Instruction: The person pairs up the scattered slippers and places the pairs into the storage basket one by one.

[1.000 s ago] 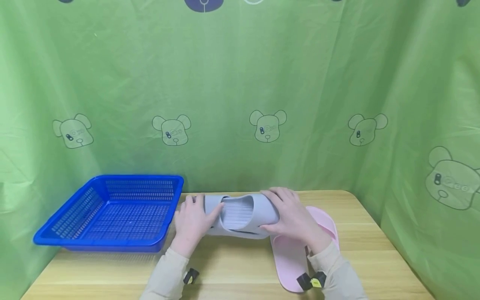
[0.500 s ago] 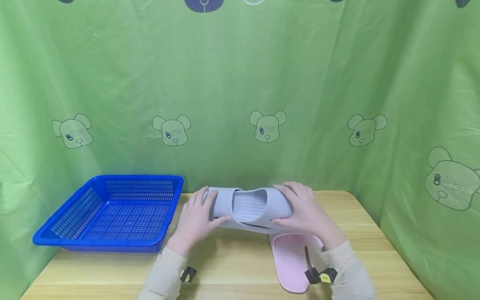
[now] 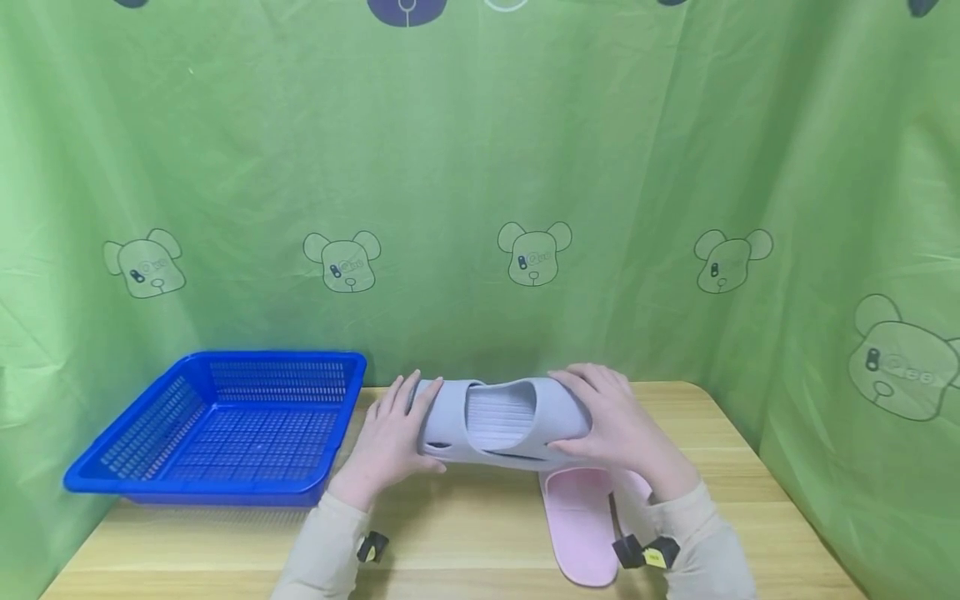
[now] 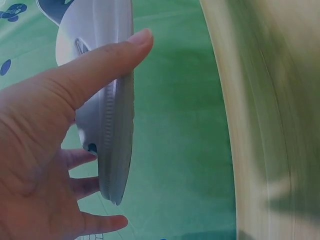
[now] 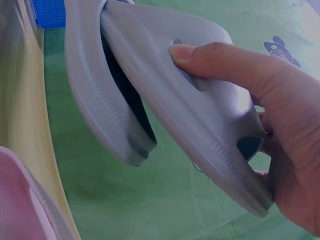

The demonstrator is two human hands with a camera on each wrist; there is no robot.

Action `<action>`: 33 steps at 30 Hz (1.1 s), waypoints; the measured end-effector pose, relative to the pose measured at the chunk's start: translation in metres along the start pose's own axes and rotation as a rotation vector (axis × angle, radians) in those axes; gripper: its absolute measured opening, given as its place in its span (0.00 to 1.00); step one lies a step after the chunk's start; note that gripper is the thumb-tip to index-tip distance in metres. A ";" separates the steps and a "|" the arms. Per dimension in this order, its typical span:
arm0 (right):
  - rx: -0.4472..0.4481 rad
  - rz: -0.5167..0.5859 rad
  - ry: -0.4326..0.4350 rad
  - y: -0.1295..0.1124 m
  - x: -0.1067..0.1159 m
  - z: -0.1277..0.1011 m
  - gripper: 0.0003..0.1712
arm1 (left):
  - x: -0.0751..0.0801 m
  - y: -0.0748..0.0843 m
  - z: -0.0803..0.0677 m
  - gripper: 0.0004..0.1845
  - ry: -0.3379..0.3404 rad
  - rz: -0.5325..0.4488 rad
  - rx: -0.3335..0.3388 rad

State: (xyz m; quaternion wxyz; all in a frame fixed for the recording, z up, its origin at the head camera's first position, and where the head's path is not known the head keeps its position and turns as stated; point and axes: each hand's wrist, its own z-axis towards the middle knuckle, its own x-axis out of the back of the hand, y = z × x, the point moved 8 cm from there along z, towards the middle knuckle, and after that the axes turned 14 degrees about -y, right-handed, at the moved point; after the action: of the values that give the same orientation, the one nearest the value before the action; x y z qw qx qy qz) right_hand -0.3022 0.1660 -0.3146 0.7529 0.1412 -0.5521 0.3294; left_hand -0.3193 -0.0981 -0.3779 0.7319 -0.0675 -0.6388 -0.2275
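Observation:
A pair of grey slippers fits together with toe ends pointing outward and a ribbed insole showing between the straps. My left hand grips the toe end of the left grey slipper, its thumb along the lower edge. The right grey slipper is held by my right hand, thumb pressed on the strap near a slot. In the right wrist view the other slipper's heel juts out beside it, with a dark gap between. The pair is raised above the table. A pink slipper lies below my right hand, partly covered by the forearm.
On the left of the wooden table stands a blue plastic basket with mesh walls and nothing in it. A green curtain printed with bear heads hangs behind and along both sides.
Both hands have carried the grey slippers to the right and slightly up, then nearly stopped. My left thumb has slid from the strap down to the lower edge. Basket and pink slipper stay put.

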 end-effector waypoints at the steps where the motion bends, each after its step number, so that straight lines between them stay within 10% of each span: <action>1: 0.003 -0.001 0.001 -0.001 0.000 0.000 0.53 | 0.000 0.000 0.000 0.68 -0.003 -0.002 -0.006; 33: 0.065 -0.039 0.002 -0.013 0.006 -0.001 0.51 | -0.006 0.000 -0.001 0.71 -0.039 -0.017 -0.074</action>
State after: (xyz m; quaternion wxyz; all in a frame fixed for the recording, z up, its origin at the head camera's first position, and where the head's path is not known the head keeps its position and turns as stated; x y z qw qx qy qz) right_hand -0.2915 0.1589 -0.3080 0.7548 0.1758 -0.5375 0.3324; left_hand -0.3190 -0.0967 -0.3842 0.7142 -0.0935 -0.6448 -0.2556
